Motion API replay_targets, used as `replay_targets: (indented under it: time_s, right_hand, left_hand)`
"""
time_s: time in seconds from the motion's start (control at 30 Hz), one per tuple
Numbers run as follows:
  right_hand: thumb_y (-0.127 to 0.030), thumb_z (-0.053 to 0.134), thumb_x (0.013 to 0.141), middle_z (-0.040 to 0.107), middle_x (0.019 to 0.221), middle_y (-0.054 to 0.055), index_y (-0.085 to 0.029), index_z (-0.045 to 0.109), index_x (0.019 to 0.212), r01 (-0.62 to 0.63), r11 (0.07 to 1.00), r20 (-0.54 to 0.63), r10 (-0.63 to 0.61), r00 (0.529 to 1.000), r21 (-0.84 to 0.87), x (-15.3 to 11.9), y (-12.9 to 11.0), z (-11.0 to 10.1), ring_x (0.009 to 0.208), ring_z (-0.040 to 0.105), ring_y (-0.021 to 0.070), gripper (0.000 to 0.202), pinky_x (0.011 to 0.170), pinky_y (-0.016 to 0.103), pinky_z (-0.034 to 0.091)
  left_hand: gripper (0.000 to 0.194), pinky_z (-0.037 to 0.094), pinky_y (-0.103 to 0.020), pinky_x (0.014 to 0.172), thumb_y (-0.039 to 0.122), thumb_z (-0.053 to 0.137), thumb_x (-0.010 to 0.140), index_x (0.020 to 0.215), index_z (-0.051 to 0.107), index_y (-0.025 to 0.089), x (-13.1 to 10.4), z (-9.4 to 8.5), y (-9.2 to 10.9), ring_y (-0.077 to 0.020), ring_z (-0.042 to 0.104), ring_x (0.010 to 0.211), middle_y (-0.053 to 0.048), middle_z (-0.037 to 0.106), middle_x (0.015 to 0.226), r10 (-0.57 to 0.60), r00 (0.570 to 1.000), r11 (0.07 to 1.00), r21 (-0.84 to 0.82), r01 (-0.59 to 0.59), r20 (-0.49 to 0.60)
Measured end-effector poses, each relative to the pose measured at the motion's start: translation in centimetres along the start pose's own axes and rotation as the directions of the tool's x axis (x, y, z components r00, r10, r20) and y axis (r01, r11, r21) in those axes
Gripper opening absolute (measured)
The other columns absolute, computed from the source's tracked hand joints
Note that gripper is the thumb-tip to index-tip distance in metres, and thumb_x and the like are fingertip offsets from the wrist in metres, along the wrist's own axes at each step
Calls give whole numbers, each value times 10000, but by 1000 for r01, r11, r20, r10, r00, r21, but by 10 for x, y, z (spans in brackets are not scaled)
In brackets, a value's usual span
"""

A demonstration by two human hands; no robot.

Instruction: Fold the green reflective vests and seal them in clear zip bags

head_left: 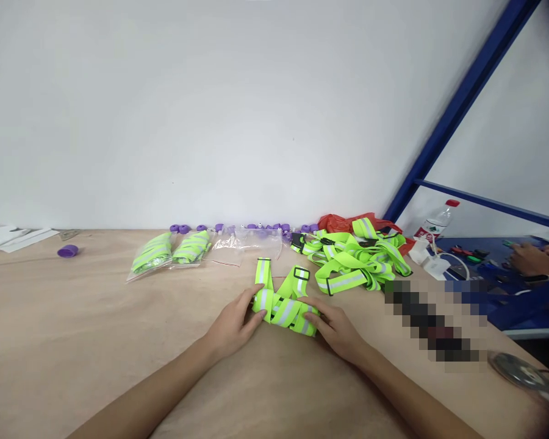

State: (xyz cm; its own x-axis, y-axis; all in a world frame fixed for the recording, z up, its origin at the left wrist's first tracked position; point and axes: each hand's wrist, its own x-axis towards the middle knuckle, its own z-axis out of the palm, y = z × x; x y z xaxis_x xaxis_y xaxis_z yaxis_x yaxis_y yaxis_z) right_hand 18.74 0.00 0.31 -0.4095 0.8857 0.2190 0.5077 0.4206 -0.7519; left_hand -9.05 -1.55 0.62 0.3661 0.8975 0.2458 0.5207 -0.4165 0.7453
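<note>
A neon-yellow reflective strap (284, 310), folded into a flat bundle, lies on the table in front of me. My left hand (238, 320) grips its left end between thumb and fingers. At the other end my right hand (333, 326) pinches the bundle the same way. Two strap ends stick out away from me, and a black slide buckle (302, 274) shows on the right one. Behind and to the right lies a loose heap of similar straps (361, 259) with black buckles. Clear plastic bags (256, 242) lie flat just beyond the bundle.
Two filled bags of folded straps (153, 255) lie at the back left. Purple caps (183, 228) line the wall, one purple cap (67, 250) apart at left. A red plastic bag (348, 221) and a bottle (437, 221) stand back right. A co-worker's hand (533, 259) shows far right.
</note>
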Motion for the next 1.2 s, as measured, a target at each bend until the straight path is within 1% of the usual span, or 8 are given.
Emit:
replay_targets:
  time_s: [0.17, 0.33, 0.5, 0.67, 0.77, 0.9, 1.03, 1.2]
  right_hand:
    - [-495, 422, 996, 768, 1083, 82, -197, 689, 1205, -32, 999, -18, 32, 999, -7, 0, 2, 1, 934, 720, 263, 452, 829, 377, 576]
    - [-447, 423, 1005, 748, 1151, 99, -212, 704, 1196, -5, 993, -48, -1, 999, -114, 0, 3, 3, 1020, 702, 280, 413, 892, 417, 563]
    - [-391, 438, 1002, 711, 1106, 108, -217, 711, 1172, 57, 966, -120, -90, 989, -251, 0, 4, 5, 1020, 680, 247, 366, 864, 371, 570]
    - [-363, 445, 1002, 688, 1172, 112, -215, 710, 1170, 99, 939, -146, -154, 977, -328, 1, 9, 7, 1093, 660, 242, 346, 921, 372, 561]
    - [-353, 436, 1008, 734, 1119, 109, -196, 706, 1181, 125, 927, -122, -178, 976, -355, 2, 14, 7, 1093, 667, 255, 357, 951, 403, 552]
    - [-369, 448, 1000, 745, 1151, 103, -203, 674, 1227, 89, 926, -111, -138, 984, -366, 0, 13, 6, 1080, 689, 259, 361, 912, 397, 569]
    - [-418, 481, 979, 757, 1112, 80, -226, 683, 1152, 22, 921, -118, -73, 990, -389, -1, 8, 5, 1003, 720, 259, 328, 839, 385, 589]
    - [-377, 495, 979, 746, 1145, 94, -231, 694, 1127, 102, 899, -180, -194, 964, -426, -2, 7, 6, 1061, 706, 255, 288, 897, 381, 578]
  left_hand:
    - [491, 522, -386, 908, 369, 463, 987, 1459, 421, 243, 2, 1, 1, -251, 657, 1028, -109, 662, 1266, -18, 999, 999, 47, 16, 44]
    - [513, 442, -453, 1079, 361, 501, 971, 1462, 430, 228, 4, 3, 1, -283, 544, 1278, -127, 578, 1404, 13, 999, 994, 106, -17, 35]
    - [500, 402, -444, 1133, 352, 530, 960, 1436, 444, 223, 4, 3, 1, -278, 474, 1368, -125, 506, 1482, 16, 999, 995, 103, -21, 47]
    - [508, 443, -450, 1084, 371, 537, 954, 1431, 448, 218, 4, 3, 4, -292, 530, 1295, -134, 552, 1416, -13, 999, 991, 134, 7, 48]
    - [510, 431, -478, 1082, 395, 528, 959, 1426, 459, 202, 5, 3, 6, -311, 532, 1267, -144, 579, 1369, -12, 999, 980, 199, 1, 52]
    - [530, 452, -483, 1043, 424, 525, 961, 1443, 447, 217, 5, 2, 5, -315, 557, 1221, -137, 614, 1322, -17, 998, 977, 214, 4, 56]
    - [546, 458, -465, 1041, 448, 537, 955, 1444, 449, 219, 5, 1, 2, -308, 561, 1230, -139, 609, 1340, -25, 998, 979, 206, 11, 65]
    - [535, 455, -462, 1053, 465, 550, 949, 1422, 480, 225, 6, 4, -3, -306, 563, 1249, -133, 603, 1365, -46, 998, 978, 207, 37, 36]
